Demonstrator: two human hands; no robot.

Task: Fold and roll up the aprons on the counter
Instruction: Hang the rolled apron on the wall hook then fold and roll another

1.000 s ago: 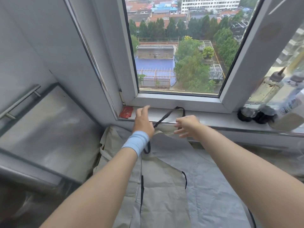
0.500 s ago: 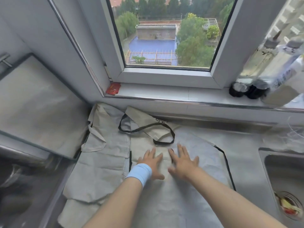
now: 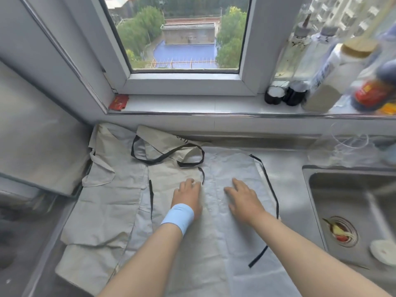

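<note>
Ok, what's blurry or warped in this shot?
Head view: the bottles at right are smeared by blur, the window frame bows from the wide-angle lens; left hand, right hand and apron look sharp in soft daylight.

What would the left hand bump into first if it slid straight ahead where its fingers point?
Most likely the black strap loop lying on the beige apron, just ahead of the left hand. Beyond it is the wall under the windowsill; depth is hard to judge.

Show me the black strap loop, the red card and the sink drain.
black strap loop (image 3: 166,156): head view, on its middle stretch, over the apron.
red card (image 3: 119,102): head view, its middle.
sink drain (image 3: 340,230): head view, the strainer's middle.
</note>
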